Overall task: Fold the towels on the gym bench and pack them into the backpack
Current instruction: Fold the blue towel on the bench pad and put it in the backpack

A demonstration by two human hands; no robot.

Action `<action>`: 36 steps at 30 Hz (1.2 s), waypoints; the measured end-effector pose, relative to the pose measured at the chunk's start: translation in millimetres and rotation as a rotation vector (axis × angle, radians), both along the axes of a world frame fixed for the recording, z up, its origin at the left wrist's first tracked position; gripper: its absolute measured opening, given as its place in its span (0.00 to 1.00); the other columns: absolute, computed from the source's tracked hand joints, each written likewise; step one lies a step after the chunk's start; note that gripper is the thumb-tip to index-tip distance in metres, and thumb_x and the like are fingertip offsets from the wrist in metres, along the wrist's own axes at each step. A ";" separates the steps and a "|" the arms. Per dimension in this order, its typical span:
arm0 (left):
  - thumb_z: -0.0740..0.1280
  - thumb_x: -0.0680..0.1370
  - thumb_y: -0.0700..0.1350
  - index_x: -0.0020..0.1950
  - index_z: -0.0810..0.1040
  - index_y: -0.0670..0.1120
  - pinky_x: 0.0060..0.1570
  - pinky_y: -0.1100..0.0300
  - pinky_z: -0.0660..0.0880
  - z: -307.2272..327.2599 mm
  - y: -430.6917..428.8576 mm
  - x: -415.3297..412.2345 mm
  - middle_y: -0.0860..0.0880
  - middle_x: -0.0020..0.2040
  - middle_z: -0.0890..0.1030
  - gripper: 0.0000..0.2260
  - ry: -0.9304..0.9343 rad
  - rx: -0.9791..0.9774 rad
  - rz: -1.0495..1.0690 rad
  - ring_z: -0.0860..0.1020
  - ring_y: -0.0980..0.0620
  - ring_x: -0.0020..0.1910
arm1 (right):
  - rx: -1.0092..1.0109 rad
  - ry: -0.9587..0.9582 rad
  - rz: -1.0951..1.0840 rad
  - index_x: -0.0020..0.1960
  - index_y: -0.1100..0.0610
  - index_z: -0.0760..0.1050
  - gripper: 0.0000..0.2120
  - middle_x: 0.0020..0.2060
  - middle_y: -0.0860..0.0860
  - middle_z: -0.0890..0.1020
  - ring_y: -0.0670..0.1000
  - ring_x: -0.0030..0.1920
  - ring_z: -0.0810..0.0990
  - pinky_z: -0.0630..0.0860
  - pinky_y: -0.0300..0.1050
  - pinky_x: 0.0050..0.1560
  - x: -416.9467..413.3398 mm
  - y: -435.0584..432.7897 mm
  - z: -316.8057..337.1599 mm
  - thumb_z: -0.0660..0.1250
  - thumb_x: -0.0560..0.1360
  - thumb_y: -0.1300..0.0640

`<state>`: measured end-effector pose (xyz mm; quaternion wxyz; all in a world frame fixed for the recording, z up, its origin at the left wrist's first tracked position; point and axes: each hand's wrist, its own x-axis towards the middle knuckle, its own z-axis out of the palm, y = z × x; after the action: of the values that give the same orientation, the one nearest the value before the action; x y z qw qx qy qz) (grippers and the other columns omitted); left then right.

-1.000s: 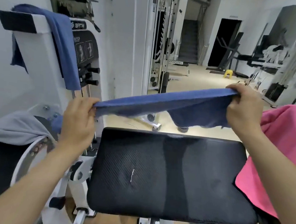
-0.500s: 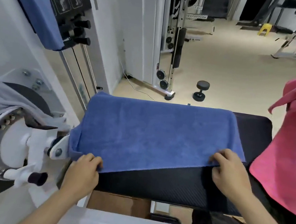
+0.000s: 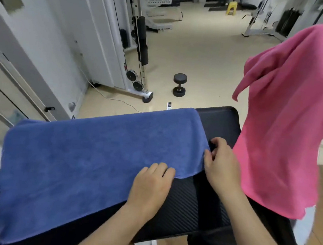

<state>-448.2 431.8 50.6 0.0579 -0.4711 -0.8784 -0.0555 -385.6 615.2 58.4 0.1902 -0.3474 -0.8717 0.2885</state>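
Note:
A blue towel lies spread flat over the black bench pad, its left end hanging off the pad's left side. My left hand rests on the towel's near right corner, fingers curled over the edge. My right hand pinches the towel's right edge just beyond it. A pink towel hangs draped over something at the right, beside the bench. No backpack is in view.
A black dumbbell stands on the beige floor beyond the bench. A white cable machine with a black roller pad rises at the back left, a cord trailing from its base. A yellow stool sits far back.
My left hand has slid from the towel's near left corner across to its near right corner. My right hand moved up the right edge. The view swung right and the towel looks skewed.

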 end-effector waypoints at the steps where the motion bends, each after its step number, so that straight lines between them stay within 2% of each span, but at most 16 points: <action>1: 0.78 0.64 0.40 0.38 0.74 0.49 0.31 0.60 0.60 -2.2 1.8 -2.3 0.52 0.33 0.72 0.13 -0.024 0.011 -0.008 0.71 0.51 0.30 | -0.017 0.012 -0.001 0.57 0.57 0.73 0.10 0.46 0.52 0.79 0.57 0.47 0.77 0.69 0.48 0.40 1.8 0.6 -1.1 0.63 0.77 0.58; 3: 0.76 0.67 0.39 0.39 0.74 0.50 0.32 0.63 0.61 -1.9 0.0 -3.0 0.54 0.34 0.73 0.12 -0.133 0.012 -0.063 0.71 0.53 0.32 | -0.026 0.014 -0.006 0.51 0.56 0.75 0.06 0.44 0.51 0.80 0.56 0.45 0.77 0.71 0.50 0.41 12.7 2.4 -6.0 0.61 0.76 0.61; 5: 0.66 0.76 0.41 0.45 0.72 0.50 0.37 0.60 0.66 -1.8 -1.8 3.2 0.54 0.41 0.73 0.05 -0.269 -0.071 -0.097 0.73 0.52 0.40 | -0.020 -0.027 -0.010 0.46 0.55 0.75 0.04 0.42 0.51 0.79 0.56 0.43 0.77 0.72 0.52 0.41 28.1 3.9 -10.1 0.62 0.74 0.60; 7: 0.57 0.80 0.42 0.47 0.68 0.53 0.43 0.57 0.68 -2.2 -5.3 16.0 0.54 0.45 0.71 0.05 -0.364 -0.224 -0.155 0.72 0.51 0.47 | 0.027 -0.130 -0.032 0.42 0.53 0.73 0.05 0.40 0.50 0.77 0.56 0.43 0.77 0.71 0.51 0.41 43.6 5.9 -11.9 0.62 0.74 0.54; 9: 0.58 0.78 0.42 0.46 0.69 0.53 0.42 0.55 0.66 5.2 -5.2 32.5 0.52 0.48 0.73 0.05 -0.443 -0.408 -0.235 0.73 0.49 0.49 | 0.110 -0.239 -0.060 0.40 0.51 0.71 0.12 0.39 0.48 0.75 0.56 0.43 0.77 0.70 0.50 0.42 58.1 6.1 -16.2 0.60 0.75 0.44; 11: 0.59 0.76 0.42 0.42 0.69 0.51 0.38 0.54 0.65 14.2 -1.8 38.8 0.49 0.45 0.76 0.05 -0.490 -0.477 -0.289 0.75 0.45 0.46 | 0.122 -0.251 -0.070 0.41 0.50 0.71 0.17 0.39 0.46 0.74 0.54 0.42 0.76 0.68 0.50 0.42 67.8 2.9 -21.3 0.59 0.75 0.37; 12: 0.59 0.76 0.44 0.40 0.68 0.50 0.38 0.54 0.66 18.9 2.2 34.3 0.48 0.44 0.77 0.05 -0.507 -0.453 -0.297 0.75 0.45 0.45 | 0.103 -0.234 -0.063 0.42 0.50 0.71 0.18 0.39 0.46 0.73 0.54 0.41 0.76 0.67 0.49 0.41 70.2 0.5 -24.3 0.59 0.73 0.35; 14: 0.59 0.77 0.47 0.41 0.73 0.48 0.43 0.52 0.73 31.9 18.0 16.9 0.49 0.43 0.79 0.07 -0.468 -0.203 -0.279 0.76 0.48 0.43 | 0.079 -0.199 -0.040 0.42 0.50 0.71 0.19 0.39 0.46 0.72 0.54 0.40 0.75 0.66 0.48 0.39 71.1 -5.1 -30.1 0.64 0.72 0.34; 17: 0.65 0.78 0.46 0.56 0.80 0.49 0.45 0.51 0.76 58.2 63.4 -21.7 0.50 0.49 0.78 0.08 -0.276 0.248 -0.159 0.77 0.50 0.42 | 0.071 -0.135 -0.054 0.42 0.52 0.72 0.15 0.40 0.47 0.73 0.55 0.41 0.76 0.66 0.48 0.39 71.0 -14.1 -33.9 0.70 0.70 0.41; 19: 0.64 0.80 0.48 0.68 0.72 0.52 0.48 0.49 0.75 77.2 100.2 -40.3 0.49 0.57 0.74 0.16 -0.213 0.214 -0.066 0.77 0.47 0.48 | 0.049 -0.109 -0.090 0.42 0.52 0.72 0.14 0.40 0.48 0.73 0.56 0.42 0.76 0.69 0.50 0.40 74.5 -21.4 -34.3 0.70 0.71 0.43; 21: 0.62 0.80 0.51 0.73 0.64 0.55 0.48 0.50 0.73 88.0 128.9 -55.1 0.48 0.58 0.75 0.21 -0.157 0.056 0.039 0.76 0.43 0.53 | 0.003 -0.129 -0.135 0.43 0.52 0.70 0.15 0.42 0.49 0.73 0.55 0.45 0.75 0.72 0.52 0.41 80.4 -28.0 -35.5 0.68 0.72 0.41; 22: 0.62 0.80 0.53 0.71 0.66 0.55 0.46 0.52 0.72 86.5 137.2 -61.9 0.48 0.56 0.78 0.19 -0.158 0.034 0.083 0.76 0.42 0.54 | -0.020 -0.155 -0.151 0.44 0.52 0.69 0.16 0.44 0.49 0.74 0.55 0.46 0.75 0.73 0.52 0.41 83.8 -29.8 -36.7 0.68 0.72 0.41; 24: 0.63 0.79 0.53 0.60 0.74 0.54 0.42 0.54 0.68 77.3 142.0 -70.6 0.50 0.48 0.80 0.10 -0.170 0.070 0.143 0.78 0.43 0.52 | -0.051 -0.197 -0.168 0.46 0.53 0.69 0.15 0.46 0.50 0.74 0.56 0.48 0.75 0.73 0.52 0.42 90.4 -29.9 -40.2 0.69 0.72 0.42; 26: 0.63 0.80 0.52 0.51 0.73 0.52 0.39 0.55 0.67 67.5 138.9 -72.3 0.51 0.42 0.79 0.05 -0.148 0.094 0.151 0.78 0.43 0.46 | -0.086 -0.209 -0.161 0.44 0.53 0.71 0.12 0.45 0.51 0.73 0.56 0.49 0.75 0.71 0.51 0.42 94.9 -27.6 -43.6 0.70 0.73 0.45; 30: 0.63 0.79 0.51 0.58 0.72 0.53 0.42 0.51 0.73 58.7 136.5 -74.1 0.51 0.40 0.80 0.08 -0.174 0.191 0.109 0.77 0.43 0.44 | -0.095 -0.154 -0.110 0.37 0.51 0.69 0.12 0.40 0.49 0.71 0.56 0.43 0.74 0.68 0.49 0.39 98.2 -23.7 -48.2 0.69 0.74 0.52; 36: 0.60 0.80 0.48 0.54 0.74 0.48 0.41 0.51 0.72 56.8 153.5 -75.4 0.52 0.36 0.77 0.06 -0.172 0.259 0.062 0.76 0.43 0.43 | -0.234 0.139 -0.056 0.40 0.50 0.65 0.11 0.29 0.46 0.72 0.49 0.29 0.70 0.66 0.49 0.31 114.2 -5.7 -50.9 0.65 0.77 0.56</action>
<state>-523.6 585.3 107.4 0.0444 -0.4257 -0.8799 -0.2065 -271.4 609.5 7.5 0.2165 -0.3707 -0.8067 0.4061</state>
